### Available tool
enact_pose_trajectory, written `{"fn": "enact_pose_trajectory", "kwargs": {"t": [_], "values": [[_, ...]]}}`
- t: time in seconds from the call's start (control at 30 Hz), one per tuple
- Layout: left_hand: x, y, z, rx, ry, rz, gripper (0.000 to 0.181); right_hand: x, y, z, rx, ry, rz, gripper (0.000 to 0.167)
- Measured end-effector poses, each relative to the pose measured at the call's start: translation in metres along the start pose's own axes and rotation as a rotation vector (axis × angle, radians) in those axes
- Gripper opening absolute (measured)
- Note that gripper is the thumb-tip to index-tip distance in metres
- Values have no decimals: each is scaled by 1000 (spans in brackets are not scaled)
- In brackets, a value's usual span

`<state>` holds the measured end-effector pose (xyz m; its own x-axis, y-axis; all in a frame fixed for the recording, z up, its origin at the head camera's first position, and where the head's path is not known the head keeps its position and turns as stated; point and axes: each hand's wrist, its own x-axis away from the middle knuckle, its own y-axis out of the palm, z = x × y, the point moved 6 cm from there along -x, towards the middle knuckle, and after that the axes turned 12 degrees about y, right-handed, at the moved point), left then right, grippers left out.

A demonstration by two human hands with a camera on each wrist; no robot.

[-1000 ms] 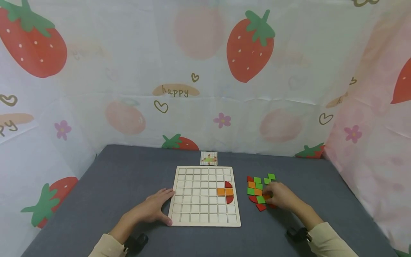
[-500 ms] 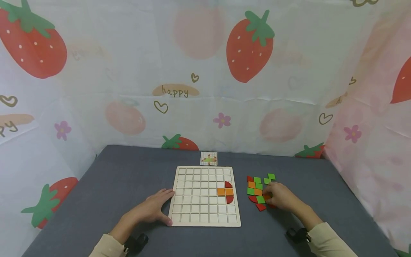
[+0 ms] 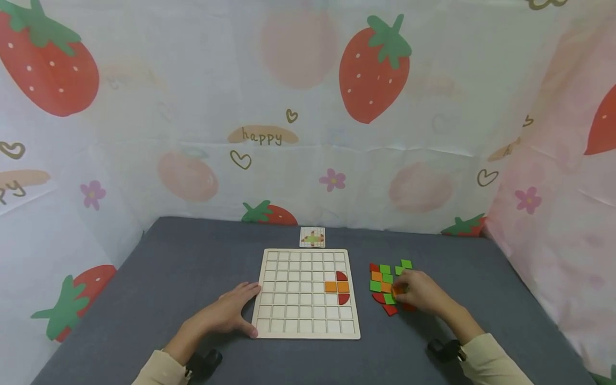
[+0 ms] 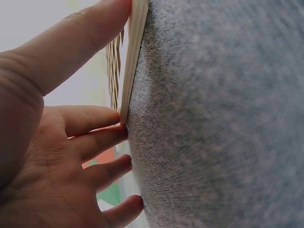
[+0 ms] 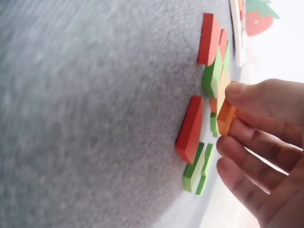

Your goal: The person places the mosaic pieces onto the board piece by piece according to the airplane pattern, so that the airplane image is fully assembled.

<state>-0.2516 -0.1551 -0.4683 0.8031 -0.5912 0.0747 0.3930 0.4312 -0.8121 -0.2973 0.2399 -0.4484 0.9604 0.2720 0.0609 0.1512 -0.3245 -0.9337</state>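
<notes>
My right hand (image 3: 423, 291) pinches an orange square tile (image 5: 227, 118) between thumb and fingers, tilted and just off the table beside the tile pile. Around it lie green tiles (image 5: 213, 73), a red tile (image 5: 190, 128) and more orange ones (image 3: 376, 276). My left hand (image 3: 231, 309) spreads along the left side of the pale wooden grid board (image 3: 292, 313), thumb and fingertips touching its edge. Set in the board's right-hand cells are two orange squares (image 3: 337, 287), with a rounded red piece (image 3: 341, 276) above and another red piece (image 3: 343, 299) below.
A small pattern card (image 3: 312, 237) lies behind the board on the grey tabletop (image 3: 202, 256). Strawberry-print cloth (image 3: 308, 176) hangs at the back and sides. Each wrist wears a dark camera mount, such as the left one (image 3: 204, 365).
The orange tile under my right fingers has come up slightly and tilted in their pinch. My left hand and the board stay in place.
</notes>
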Motion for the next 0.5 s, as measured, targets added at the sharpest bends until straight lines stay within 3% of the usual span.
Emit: {"fn": "enact_pose_trajectory", "kwargs": {"t": [0.5], "values": [[-1,1,-3,-11,-17,-13,99,-5,7,-24,-78,2,23,22]]}}
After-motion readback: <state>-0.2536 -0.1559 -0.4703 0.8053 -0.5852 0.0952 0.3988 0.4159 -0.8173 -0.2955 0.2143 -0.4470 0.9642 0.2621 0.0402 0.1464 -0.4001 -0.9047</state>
